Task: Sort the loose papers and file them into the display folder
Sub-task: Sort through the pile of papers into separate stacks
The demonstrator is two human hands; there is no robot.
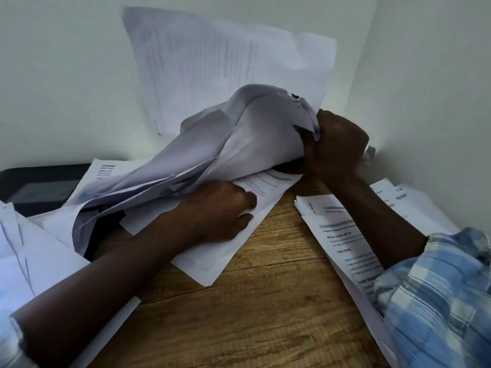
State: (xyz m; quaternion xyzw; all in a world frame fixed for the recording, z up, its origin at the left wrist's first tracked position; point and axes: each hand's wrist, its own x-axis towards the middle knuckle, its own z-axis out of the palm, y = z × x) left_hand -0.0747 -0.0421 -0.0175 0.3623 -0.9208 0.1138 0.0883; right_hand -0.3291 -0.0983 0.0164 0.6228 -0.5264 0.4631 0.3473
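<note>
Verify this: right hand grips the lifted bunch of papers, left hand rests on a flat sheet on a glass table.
Not glass: the head view shows a wooden table. Otherwise the right hand grips the lifted bunch of papers; the left hand rests on a flat sheet.

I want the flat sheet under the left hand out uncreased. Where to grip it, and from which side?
Pinch the flat sheet at its near corner, from the front: that corner lies bare on the table; the far end is under the bundle the right hand grips.
</note>
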